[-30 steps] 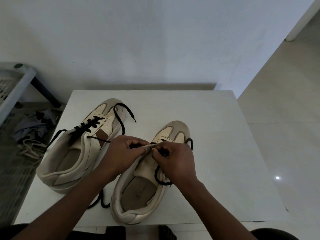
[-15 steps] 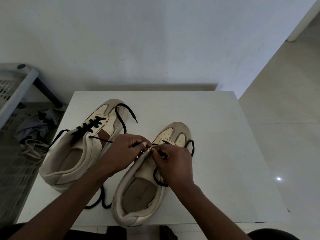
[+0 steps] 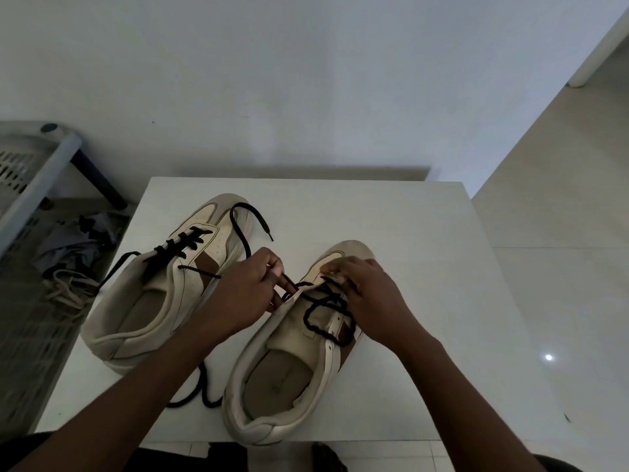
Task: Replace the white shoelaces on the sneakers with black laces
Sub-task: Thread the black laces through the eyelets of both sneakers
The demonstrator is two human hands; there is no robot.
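Two cream sneakers stand on a white table [image 3: 425, 233]. The left sneaker [image 3: 146, 301] carries a black lace [image 3: 185, 245] through its eyelets, with loose ends trailing over the toe and the table. Over the right sneaker [image 3: 282, 376], my left hand [image 3: 245, 294] pinches a black lace end by the left eyelet flap. My right hand [image 3: 371, 298] rests on the right side of that shoe with fingers curled at the front eyelets, where a second black lace [image 3: 323, 315] loops loosely over the tongue.
A grey plastic rack [image 3: 30, 185] stands left of the table, with cloth and pale removed laces [image 3: 68, 291] on the floor beneath it. A wall runs right behind the table. Tiled floor opens to the right.
My hands have moved apart: the left pulled its lace end up and left, the right shifted right toward the toe eyelets. More black lace now shows over the tongue.
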